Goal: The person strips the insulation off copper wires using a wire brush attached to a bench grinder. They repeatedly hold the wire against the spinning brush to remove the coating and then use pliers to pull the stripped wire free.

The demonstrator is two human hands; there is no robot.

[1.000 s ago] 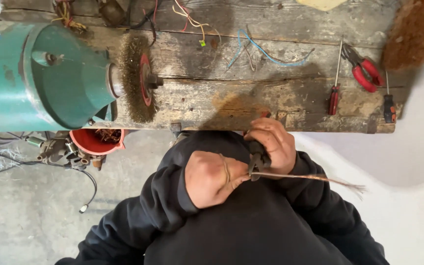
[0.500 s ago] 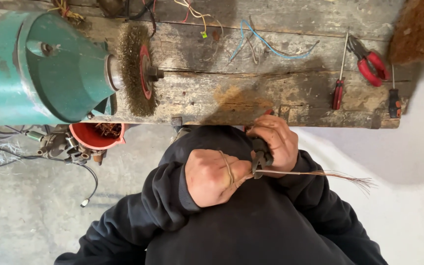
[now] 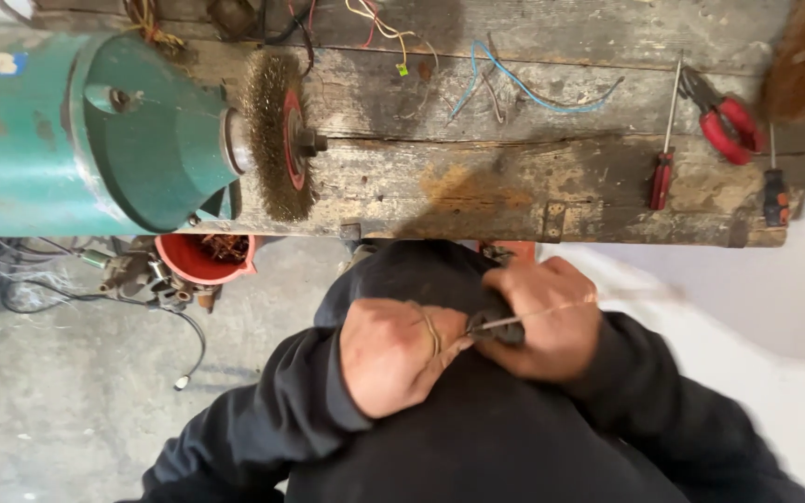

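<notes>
Hands [image 3: 477, 345] grip wire [image 3: 552, 312] | wire wheel [image 3: 272, 135], pliers [image 3: 724, 116] on bench [image 3: 514, 191]

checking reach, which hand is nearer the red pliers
Right. The right hand is below the red pliers, a little to their left; the left hand is further left and lower.

Dressed in a soft black hooded top, with long sleeves down to both wrists and folds in the cloth. Bare left hand [image 3: 391, 354] and bare right hand [image 3: 542, 317].
</notes>
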